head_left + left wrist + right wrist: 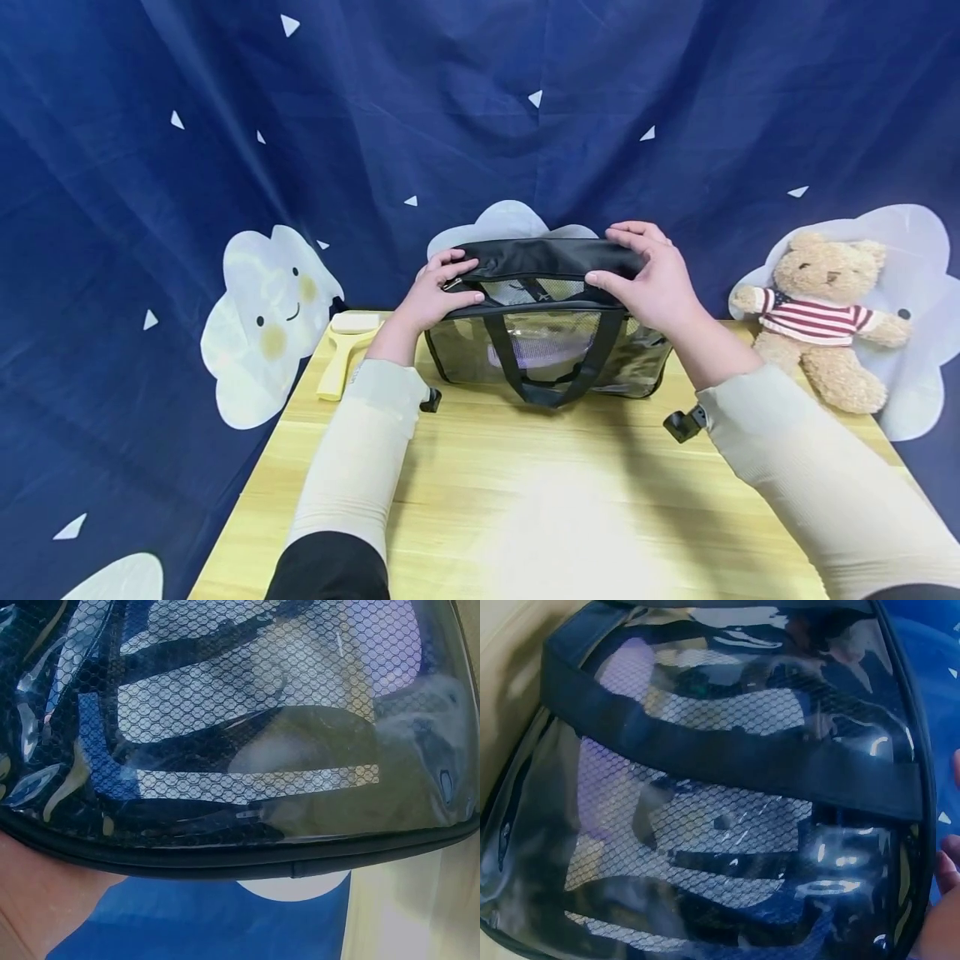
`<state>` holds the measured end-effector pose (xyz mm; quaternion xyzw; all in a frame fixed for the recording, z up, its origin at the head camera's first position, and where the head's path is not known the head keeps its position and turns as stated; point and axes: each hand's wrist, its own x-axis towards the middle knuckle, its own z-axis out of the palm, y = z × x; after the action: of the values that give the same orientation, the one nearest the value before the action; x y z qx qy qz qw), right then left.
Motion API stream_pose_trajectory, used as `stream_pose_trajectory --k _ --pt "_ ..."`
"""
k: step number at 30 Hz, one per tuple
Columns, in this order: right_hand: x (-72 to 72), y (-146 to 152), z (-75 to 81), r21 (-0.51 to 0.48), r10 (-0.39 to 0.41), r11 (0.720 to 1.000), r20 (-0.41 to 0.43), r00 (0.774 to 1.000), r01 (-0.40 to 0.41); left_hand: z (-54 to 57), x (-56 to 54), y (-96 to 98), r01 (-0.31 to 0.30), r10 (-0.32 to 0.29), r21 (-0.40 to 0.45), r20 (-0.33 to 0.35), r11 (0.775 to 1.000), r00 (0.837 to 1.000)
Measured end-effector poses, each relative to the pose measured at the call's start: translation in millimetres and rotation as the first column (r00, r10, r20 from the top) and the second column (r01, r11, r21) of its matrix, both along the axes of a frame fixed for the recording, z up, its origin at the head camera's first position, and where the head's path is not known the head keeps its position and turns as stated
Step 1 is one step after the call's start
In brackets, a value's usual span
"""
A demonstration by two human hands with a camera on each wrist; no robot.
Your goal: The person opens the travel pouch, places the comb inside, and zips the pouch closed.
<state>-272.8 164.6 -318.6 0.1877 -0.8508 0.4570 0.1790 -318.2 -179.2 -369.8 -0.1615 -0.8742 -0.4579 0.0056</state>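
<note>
A see-through zip bag (461, 350) with black trim, mesh and black strap handles stands upright on the table. My left hand (431, 292) grips its top left corner beside a metal zipper pull (452, 284). At the top right corner my right hand (658, 279) holds the black top panel (551, 257), thumb in front and fingers over the far side. A purple thing (536, 350) shows through the clear front; its kind cannot be made out. One handle (555, 393) hangs down the front. Clear plastic and mesh (225, 750) fill the left wrist view.
A yellow-handled lint roller (341, 358) lies at the table's back left. A teddy bear (825, 317) in a striped shirt sits at the back right. A blue curtain (465, 100) with clouds hangs behind the wooden table (465, 500).
</note>
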Motion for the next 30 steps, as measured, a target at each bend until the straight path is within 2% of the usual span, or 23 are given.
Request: stream_pose_trajectory --k 6,9,11,13,15,18,20,22,23,24,25,27,28,30 --pt "-0.9 -19.0 3.3 -0.058 0.030 0.998 0.010 0.999 -0.029 -0.1 1.8 0.6 -0.017 0.017 0.029 -0.025 0.999 1.000" --pt "-3.0 -30.8 3.6 -0.085 0.051 0.995 0.006 0.999 -0.050 -3.5 2.4 3.3 -0.063 0.071 0.111 -0.070 0.992 0.995" --pt "-4.3 -38.8 3.5 -0.102 0.063 0.993 0.012 0.998 -0.061 -7.4 3.2 5.9 -0.107 0.130 0.193 -0.111 0.975 0.985" --pt "-5.7 -46.9 3.6 -0.111 0.071 0.991 0.025 0.997 -0.068 -12.1 6.2 8.4 -0.160 0.208 0.288 -0.145 0.944 0.967" --pt "-6.6 -55.2 4.4 -0.118 0.081 0.990 0.041 0.996 -0.076 -17.9 10.2 11.0 -0.220 0.305 0.386 -0.174 0.896 0.936" --pt "-8.8 -67.6 6.4 -0.133 0.098 0.987 0.057 0.994 -0.090 -26.8 20.2 15.6 -0.295 0.457 0.543 -0.190 0.786 0.869" --pt "-9.6 -75.4 8.3 -0.141 0.111 0.985 0.079 0.991 -0.099 -34.6 27.9 20.1 -0.319 0.536 0.625 -0.190 0.713 0.823" --pt "-11.0 -83.2 9.7 -0.146 0.127 0.983 0.097 0.987 -0.112 -42.4 36.8 25.5 -0.323 0.585 0.684 -0.187 0.654 0.789" --pt "-11.3 -87.2 10.7 -0.149 0.137 0.981 0.107 0.985 -0.120 -46.7 40.3 27.9 -0.316 0.599 0.706 -0.190 0.634 0.778" --pt "-11.9 -91.5 11.6 -0.155 0.148 0.979 0.111 0.983 -0.130 -50.5 43.5 30.1 -0.306 0.606 0.722 -0.195 0.621 0.771" --pt "-12.7 -95.9 12.6 -0.165 0.160 0.976 0.116 0.980 -0.140 -53.8 46.1 32.3 -0.296 0.609 0.729 -0.205 0.617 0.766" --pt "-15.2 -104.9 13.7 -0.177 0.178 0.972 0.113 0.977 -0.156 -58.5 51.1 34.8 -0.258 0.597 0.737 -0.238 0.625 0.766" --pt "-16.6 -109.4 14.0 -0.178 0.185 0.970 0.116 0.976 -0.163 -60.4 53.1 35.2 -0.237 0.582 0.740 -0.247 0.630 0.774" --pt "-19.1 -117.9 14.4 -0.159 0.200 0.971 0.127 0.971 -0.179 -63.2 57.4 35.3 -0.196 0.544 0.732 -0.273 0.652 0.793"
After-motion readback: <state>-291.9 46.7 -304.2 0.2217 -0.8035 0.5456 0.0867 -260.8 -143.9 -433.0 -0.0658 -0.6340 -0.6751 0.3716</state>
